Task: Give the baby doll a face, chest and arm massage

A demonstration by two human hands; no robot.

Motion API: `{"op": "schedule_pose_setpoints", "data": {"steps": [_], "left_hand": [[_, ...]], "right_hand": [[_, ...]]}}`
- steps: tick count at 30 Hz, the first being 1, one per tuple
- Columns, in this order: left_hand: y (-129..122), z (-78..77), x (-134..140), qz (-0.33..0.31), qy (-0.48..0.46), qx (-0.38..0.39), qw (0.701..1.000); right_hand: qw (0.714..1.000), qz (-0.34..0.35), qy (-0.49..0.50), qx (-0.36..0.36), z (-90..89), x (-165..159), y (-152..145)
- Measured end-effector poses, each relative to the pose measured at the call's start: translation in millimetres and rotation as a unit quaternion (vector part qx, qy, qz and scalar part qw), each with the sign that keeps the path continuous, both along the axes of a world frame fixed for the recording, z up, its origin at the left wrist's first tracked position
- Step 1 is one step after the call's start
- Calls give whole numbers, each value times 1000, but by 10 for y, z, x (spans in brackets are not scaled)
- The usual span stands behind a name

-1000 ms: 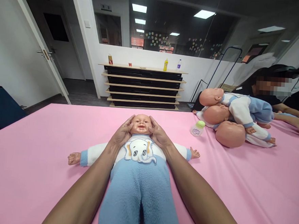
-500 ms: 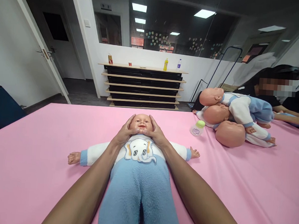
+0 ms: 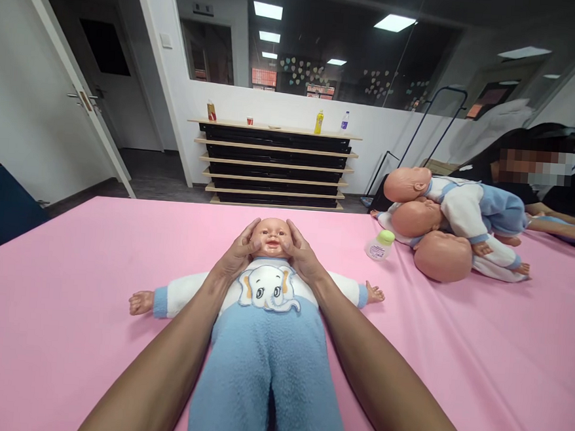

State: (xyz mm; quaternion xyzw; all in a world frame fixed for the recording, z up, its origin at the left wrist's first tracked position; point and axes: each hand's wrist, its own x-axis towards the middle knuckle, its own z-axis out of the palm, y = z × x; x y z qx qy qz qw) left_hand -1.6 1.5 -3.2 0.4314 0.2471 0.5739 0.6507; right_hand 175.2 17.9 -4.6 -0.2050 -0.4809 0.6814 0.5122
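Note:
A baby doll [image 3: 264,332] lies on its back on the pink-covered table [image 3: 63,331], arms spread out to both sides. It wears a white and blue fleece suit with an elephant on the chest. My left hand [image 3: 238,255] cups the left side of the doll's head [image 3: 272,231], its thumb resting on the cheek near the mouth. From the other side my right hand [image 3: 304,256] holds the head in the same way, thumb on that cheek. The fingers of both hands wrap along the sides of the head, partly hidden behind it.
To the right stands a small bottle with a green cap [image 3: 380,245]. Beyond it, several more dolls [image 3: 445,256] lie in a pile, with another person [image 3: 522,160] behind them. Against the back wall is a rack [image 3: 274,155] with drinks on top.
My thumbs have slid apart, from meeting at the doll's chin out and up to its cheeks. Both palms stay at the sides of the head. The doll has not visibly moved.

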Motion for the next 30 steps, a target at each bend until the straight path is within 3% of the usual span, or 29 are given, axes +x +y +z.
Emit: {"op": "schedule_pose_setpoints", "data": {"steps": [6,9,11,15,21,26,30], "left_hand": [[-30,6,-9,50,124,24,991],[-28,4,-4,66,142,35,987],[-30,10,9,62,132,30,989],[-47,41,41,32,82,1,996],[-21,37,19,11,7,-12,1000],[9,15,-3,33,-30,-18,999],[-21,14,13,35,54,7,998]], "right_hand": [[987,-52,-139,62,77,61,-68],[978,-89,-174,77,90,65,-81],[981,-83,-163,67,82,57,-75],[997,-6,-70,17,54,44,-47],[998,50,21,-27,36,56,-21],[998,45,36,-31,30,43,3],[999,-15,-46,16,31,37,-36]]}}
